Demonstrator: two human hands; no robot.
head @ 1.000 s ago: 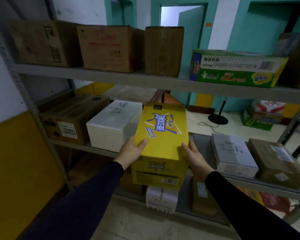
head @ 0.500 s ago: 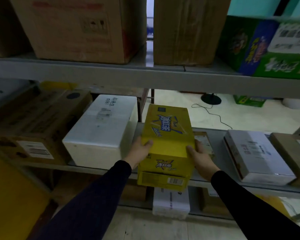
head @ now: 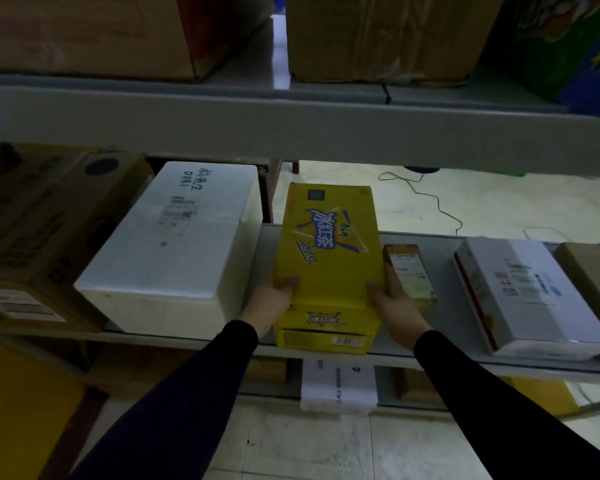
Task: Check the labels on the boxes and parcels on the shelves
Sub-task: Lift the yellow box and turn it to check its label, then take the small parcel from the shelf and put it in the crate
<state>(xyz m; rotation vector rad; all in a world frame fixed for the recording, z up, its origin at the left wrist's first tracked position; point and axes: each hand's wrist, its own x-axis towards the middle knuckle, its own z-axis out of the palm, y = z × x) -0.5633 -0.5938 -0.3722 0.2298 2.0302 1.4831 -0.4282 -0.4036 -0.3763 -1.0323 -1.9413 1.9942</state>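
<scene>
Shelf [head: 430,244] now carries the yellow box [head: 328,261], which a second ago we held tilted up in front of the middle tier; half a second ago it was coming down, and now it appears to lie flat on the grey surface, its printed front end hanging slightly over the front lip. Our left hand [head: 271,303] grips its left side with the thumb hooked over the top edge, and our right hand [head: 395,306] clasps the right side the same way, so neither has let go yet. We have also leaned in: the upper tier fills the top of the view, where before we saw the whole rack. The yellow box sits between the white foam box [head: 174,251] on its left and a small orange packet [head: 409,271] just beside our right hand, with a white parcel [head: 527,292] further right. We judge this box checked and returned; the neighbours, whose stickers face up, look like the ones to read next
</scene>
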